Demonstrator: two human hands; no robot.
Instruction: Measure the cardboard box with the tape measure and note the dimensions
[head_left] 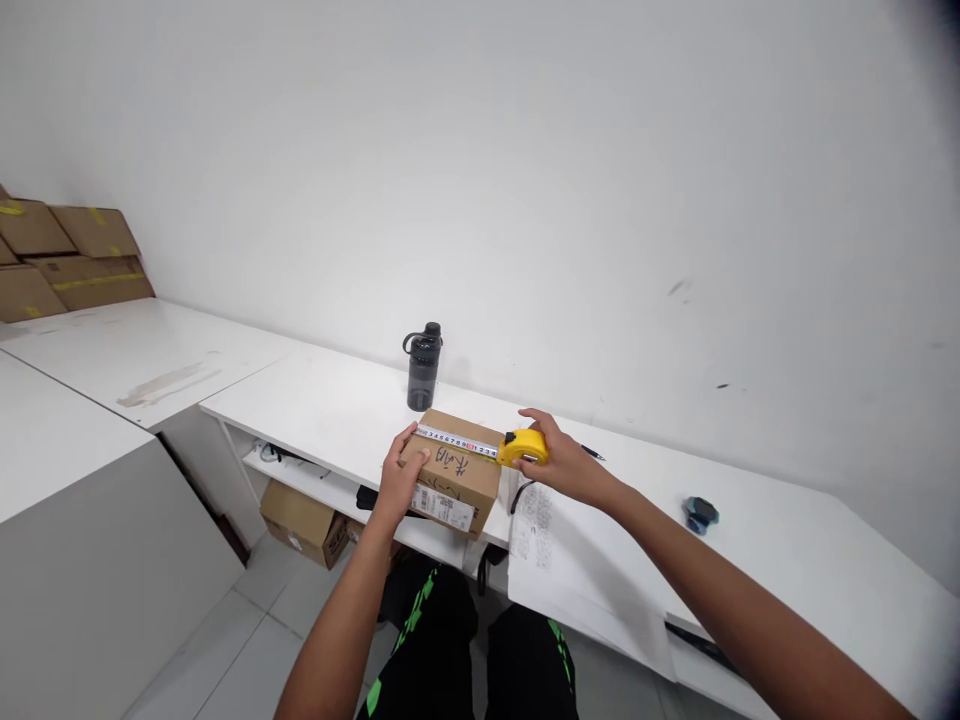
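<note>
A small brown cardboard box (469, 488) with black handwriting on top and a white label on its near side is at the front of the white desk. My left hand (399, 475) grips its left end, thumb on the top face and fingertips by the end of the blade. The white measuring blade (450, 440) lies pulled out across the top of the box. At the box's right end, my right hand (570, 465) is closed around the yellow tape measure (527, 448). Some of the right fingers are hidden behind the case.
A dark water bottle (424, 370) stands behind the box. On the right lie papers (577, 560), a pen (592, 453) and a small dark blue object (701, 513). Another carton (300, 522) sits below the desk, and several boxes (94, 275) are stacked far left.
</note>
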